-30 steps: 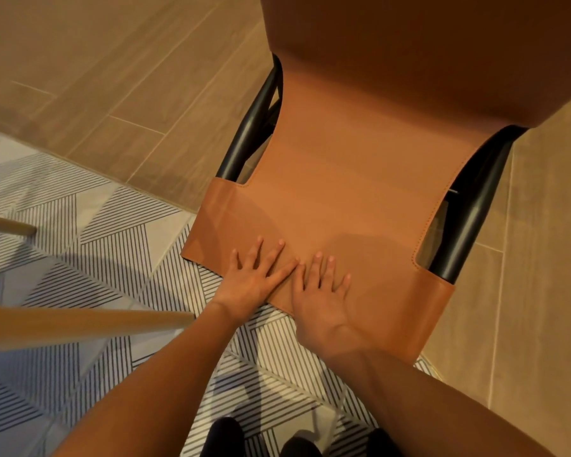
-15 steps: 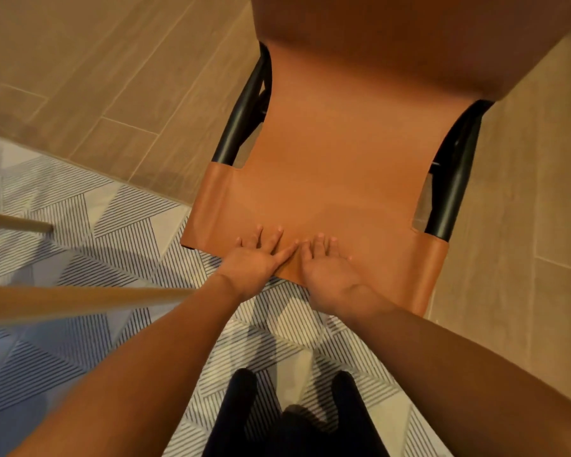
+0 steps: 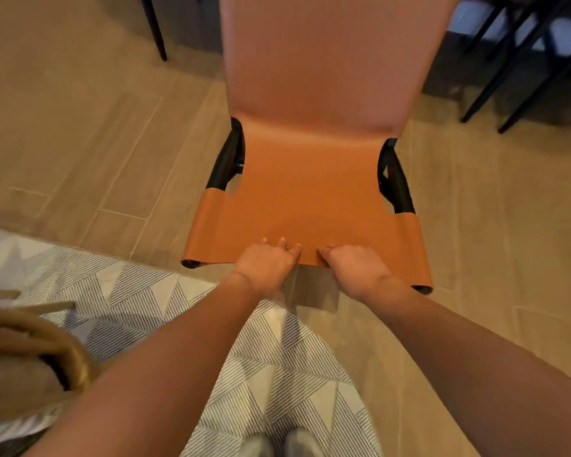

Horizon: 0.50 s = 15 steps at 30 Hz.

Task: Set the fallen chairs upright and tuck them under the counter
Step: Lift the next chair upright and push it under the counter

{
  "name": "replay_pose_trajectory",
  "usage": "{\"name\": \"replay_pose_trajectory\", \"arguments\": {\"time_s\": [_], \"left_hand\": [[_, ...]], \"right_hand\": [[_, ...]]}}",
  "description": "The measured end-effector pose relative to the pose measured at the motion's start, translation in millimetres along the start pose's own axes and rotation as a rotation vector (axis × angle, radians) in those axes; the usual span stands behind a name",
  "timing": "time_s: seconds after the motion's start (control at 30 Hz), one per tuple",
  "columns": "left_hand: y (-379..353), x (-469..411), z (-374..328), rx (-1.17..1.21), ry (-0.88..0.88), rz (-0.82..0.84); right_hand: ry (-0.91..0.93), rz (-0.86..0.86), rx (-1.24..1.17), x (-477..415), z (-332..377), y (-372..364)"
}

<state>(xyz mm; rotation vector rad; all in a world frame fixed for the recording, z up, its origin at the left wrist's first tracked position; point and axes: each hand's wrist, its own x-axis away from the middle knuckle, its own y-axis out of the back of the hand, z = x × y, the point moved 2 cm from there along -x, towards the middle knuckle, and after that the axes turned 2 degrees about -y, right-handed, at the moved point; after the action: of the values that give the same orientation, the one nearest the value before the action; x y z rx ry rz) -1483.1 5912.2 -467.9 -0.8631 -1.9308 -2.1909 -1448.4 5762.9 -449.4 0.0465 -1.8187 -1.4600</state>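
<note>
Furthest left of the chair, a pale wooden piece of furniture [image 3: 30, 341] crowded the lower corner, too close and blurred to name. A striped rug [image 3: 129, 291] lay between it and the chair, reaching under the person's arms. The wooden floor [image 3: 80, 127] ran on beyond the rug, and a thin dark leg [image 3: 154, 28] stood on it past the chair's far left corner.

The chair [image 3: 310, 192] stood upright in the middle, directly ahead of the person. Its tan leather ran lengthwise straight away from them, with a black frame tube [image 3: 226, 163] showing at each side. The near edge of the leather lay crosswise under both hands. The left hand [image 3: 264, 265] gripped that edge just left of its middle, fingers curled over onto the top face. The right hand [image 3: 353, 268] gripped it just right of the middle in the same way, with a narrow gap between the two hands. Both arms reached out about equally, so neither hand was clearly nearer.

To the right, beyond the chair's far end, a cluster of dark legs [image 3: 508, 61] stood in shadow. The counter itself could not be made out.

The chair looked already righted, so what remained was likely a straight push along its length. The two hands sat slightly left of centre, so the chair might swing a little as it slid.
</note>
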Motion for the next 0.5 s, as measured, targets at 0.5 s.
{"name": "replay_pose_trajectory", "arguments": {"time_s": [0.5], "left_hand": [[276,-78,113,-0.05,0.171,-0.24]], "right_hand": [[-0.086,-0.394,0.049,-45,-117,260]]}}
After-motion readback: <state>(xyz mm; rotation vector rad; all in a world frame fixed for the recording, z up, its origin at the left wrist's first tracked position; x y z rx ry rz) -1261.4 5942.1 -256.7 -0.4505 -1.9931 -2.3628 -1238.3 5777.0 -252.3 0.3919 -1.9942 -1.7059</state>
